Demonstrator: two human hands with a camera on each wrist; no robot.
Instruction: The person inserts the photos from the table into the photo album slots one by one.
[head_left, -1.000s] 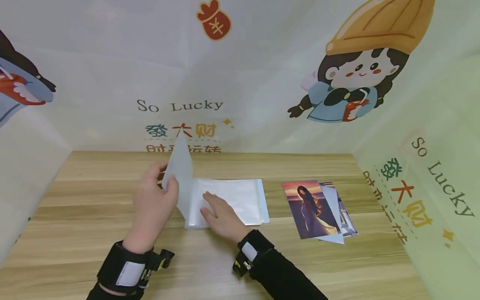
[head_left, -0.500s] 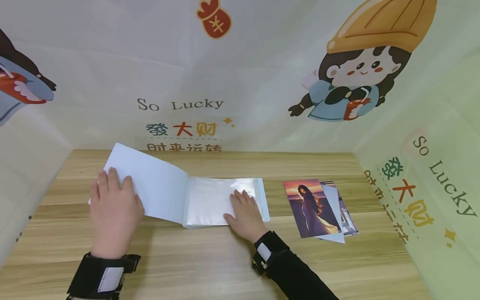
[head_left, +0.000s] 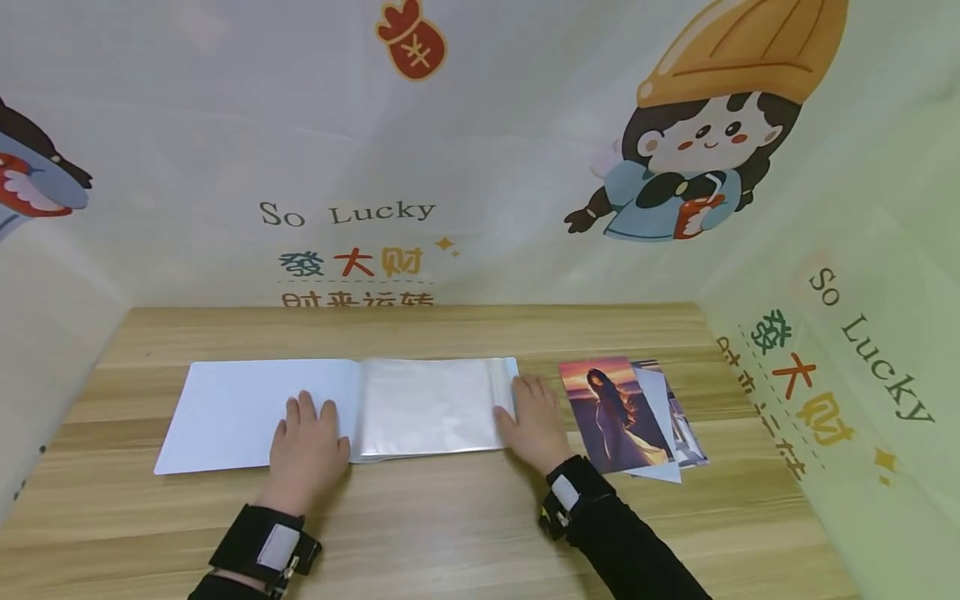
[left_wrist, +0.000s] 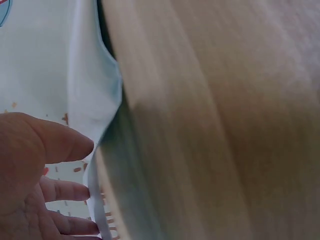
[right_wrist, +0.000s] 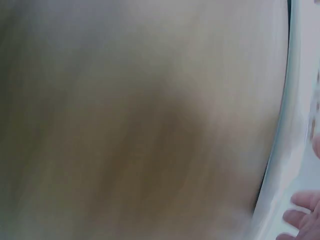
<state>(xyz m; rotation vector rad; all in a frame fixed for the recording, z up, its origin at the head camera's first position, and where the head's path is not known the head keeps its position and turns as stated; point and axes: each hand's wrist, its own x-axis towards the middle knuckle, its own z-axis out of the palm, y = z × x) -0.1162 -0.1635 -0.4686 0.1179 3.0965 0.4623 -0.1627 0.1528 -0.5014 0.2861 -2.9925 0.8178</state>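
Note:
A photo album lies spread on the table, its pale blue-white cover flat at the left and its clear sleeve page at the right. My left hand rests on the lower part of the cover near the spine, fingers extended. At the album's right edge is my right hand, fingertips and thumb touching the light blue border. In the left wrist view the thumb reaches the album's pale edge. The right wrist view catches only a few blurred fingertips beside that edge.
Right of the album lies a small stack: a sunset photo of a long-haired figure on top, a white card and another photo beneath. Printed cloth walls enclose the back and sides of the wooden table.
The cover has swung from upright down to the left and now lies flat. My left hand then slid right toward the spine. My right hand moved from the sleeve page to the right edge.

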